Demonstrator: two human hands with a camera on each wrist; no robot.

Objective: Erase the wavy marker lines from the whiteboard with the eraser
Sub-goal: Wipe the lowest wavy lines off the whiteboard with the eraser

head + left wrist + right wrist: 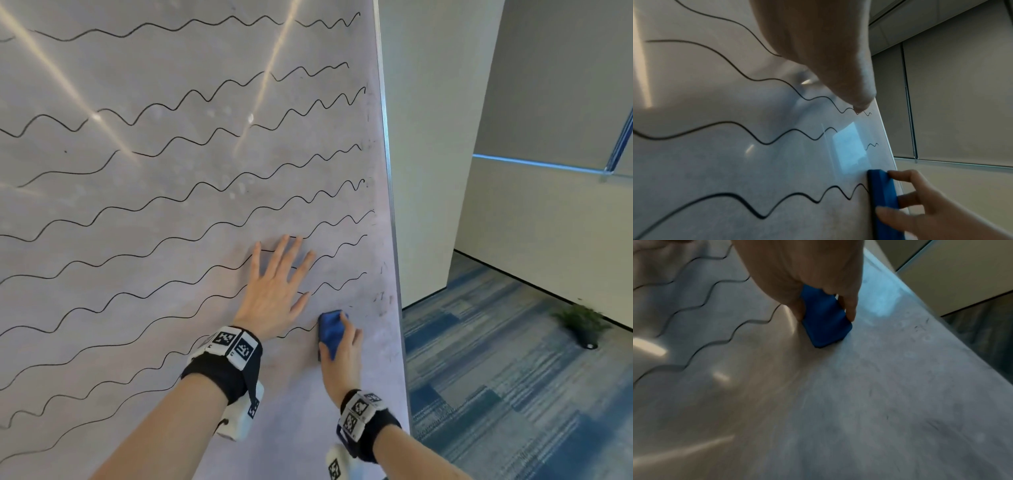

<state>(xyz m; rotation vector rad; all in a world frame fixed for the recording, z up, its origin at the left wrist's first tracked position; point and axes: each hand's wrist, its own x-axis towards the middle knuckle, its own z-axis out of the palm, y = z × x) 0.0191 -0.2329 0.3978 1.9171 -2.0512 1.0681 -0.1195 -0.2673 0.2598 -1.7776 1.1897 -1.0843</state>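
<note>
Our right hand (342, 346) grips the eraser (330, 330) by its long edges, low right on the board (171, 178); it seems light and stiff. Our left hand (274, 291) lies flat, fingers spread.

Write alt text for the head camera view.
The right hand presses a blue eraser against the whiteboard near its lower right edge, while the left hand lies flat and open on the board. Black wavy lines still cross most of it.
</note>
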